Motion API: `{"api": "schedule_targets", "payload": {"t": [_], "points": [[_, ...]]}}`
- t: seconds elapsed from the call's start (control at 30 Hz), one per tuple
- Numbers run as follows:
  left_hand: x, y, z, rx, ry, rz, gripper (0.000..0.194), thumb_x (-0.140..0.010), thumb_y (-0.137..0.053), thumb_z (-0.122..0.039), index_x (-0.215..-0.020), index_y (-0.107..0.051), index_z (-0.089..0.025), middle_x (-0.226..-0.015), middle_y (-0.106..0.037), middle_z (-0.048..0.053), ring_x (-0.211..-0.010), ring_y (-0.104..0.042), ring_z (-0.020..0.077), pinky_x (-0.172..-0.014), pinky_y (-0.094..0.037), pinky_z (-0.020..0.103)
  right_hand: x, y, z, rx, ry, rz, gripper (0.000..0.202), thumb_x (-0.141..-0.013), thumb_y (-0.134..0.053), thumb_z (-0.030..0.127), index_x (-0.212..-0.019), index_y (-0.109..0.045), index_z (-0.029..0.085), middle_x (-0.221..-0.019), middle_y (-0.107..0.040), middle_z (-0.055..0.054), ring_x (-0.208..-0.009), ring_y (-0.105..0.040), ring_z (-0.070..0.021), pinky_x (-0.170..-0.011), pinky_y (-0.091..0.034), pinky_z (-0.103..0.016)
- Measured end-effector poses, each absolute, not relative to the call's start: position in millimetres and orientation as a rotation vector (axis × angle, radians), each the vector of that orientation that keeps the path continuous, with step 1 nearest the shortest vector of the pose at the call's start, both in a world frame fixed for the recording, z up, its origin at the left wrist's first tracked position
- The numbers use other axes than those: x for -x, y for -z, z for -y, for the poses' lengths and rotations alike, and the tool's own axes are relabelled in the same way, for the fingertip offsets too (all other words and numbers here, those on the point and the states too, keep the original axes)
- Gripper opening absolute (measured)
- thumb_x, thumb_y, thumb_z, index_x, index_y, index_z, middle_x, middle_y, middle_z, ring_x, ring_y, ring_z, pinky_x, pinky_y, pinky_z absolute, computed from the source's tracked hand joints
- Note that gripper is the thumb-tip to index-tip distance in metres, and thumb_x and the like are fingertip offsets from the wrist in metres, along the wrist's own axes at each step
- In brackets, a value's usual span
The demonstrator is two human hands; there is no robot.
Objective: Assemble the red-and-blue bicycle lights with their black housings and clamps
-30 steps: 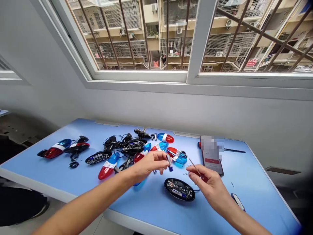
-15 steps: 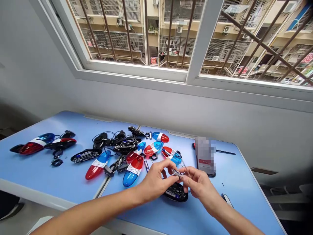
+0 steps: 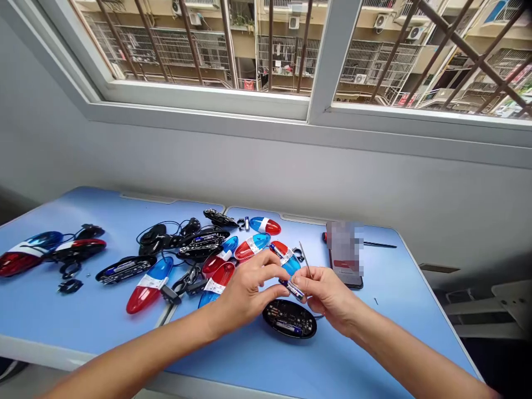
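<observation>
Left hand (image 3: 245, 291) and right hand (image 3: 328, 293), fingers curled, pinch a small battery (image 3: 294, 288) together between their fingertips; the right also grips a thin screwdriver (image 3: 305, 260). Just below them, an open black oval housing (image 3: 290, 319) lies on the blue counter (image 3: 399, 310), beside red-and-blue lamp covers (image 3: 253, 246).

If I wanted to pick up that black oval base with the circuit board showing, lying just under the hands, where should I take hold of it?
Probably best by the rim: the black oval base lies flat on the blue table, open side up, with its board and a battery exposed. Come from above and pinch across the narrow width, near edge to far edge. Both hands hover over its far side, so the near edge is easier to reach.
</observation>
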State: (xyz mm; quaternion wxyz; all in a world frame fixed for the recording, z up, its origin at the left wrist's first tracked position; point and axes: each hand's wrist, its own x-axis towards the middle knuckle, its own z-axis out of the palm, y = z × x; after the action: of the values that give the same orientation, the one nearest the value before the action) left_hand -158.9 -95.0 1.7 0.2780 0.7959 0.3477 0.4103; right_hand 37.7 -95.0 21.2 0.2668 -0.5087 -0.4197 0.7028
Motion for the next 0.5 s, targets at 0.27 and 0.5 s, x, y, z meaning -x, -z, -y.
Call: {"api": "schedule_targets", "payload": {"t": [0.27, 0.5], "points": [[159.9, 5.1, 99.1, -2.372, -0.658, -1.058, 0.005, -0.083, -0.073, -0.021, -0.085, -0.070, -0.020, -0.077, -0.067, 0.000, -0.071, -0.060, 0.0158, -0.062, -0.039, 0.025, -86.7, 10.2, 158.4, 1.631, -0.909, 1.969, 0.027, -0.084, -0.062, 0.031, -0.109, -0.067, 0.025, -0.093, -0.070, -0.002, -0.068, -0.060, -0.0156, -0.066, -0.049, -0.030], [151.9, -0.8, 93.6, -2.422, -0.295, -1.148, 0.007, -0.084, -0.072, -0.027, -0.087, -0.075, -0.022, -0.080, -0.068, 0.001, -0.074, -0.063, 0.0187, -0.060, -0.037, 0.026, -78.2, 37.7, 172.1, 1.592, -0.720, 2.124, 0.021, -0.088, -0.058, 0.023, -0.107, -0.066, 0.025, -0.091, -0.073, -0.002, -0.065, -0.068, -0.0171, -0.059, -0.053, -0.029]]}}
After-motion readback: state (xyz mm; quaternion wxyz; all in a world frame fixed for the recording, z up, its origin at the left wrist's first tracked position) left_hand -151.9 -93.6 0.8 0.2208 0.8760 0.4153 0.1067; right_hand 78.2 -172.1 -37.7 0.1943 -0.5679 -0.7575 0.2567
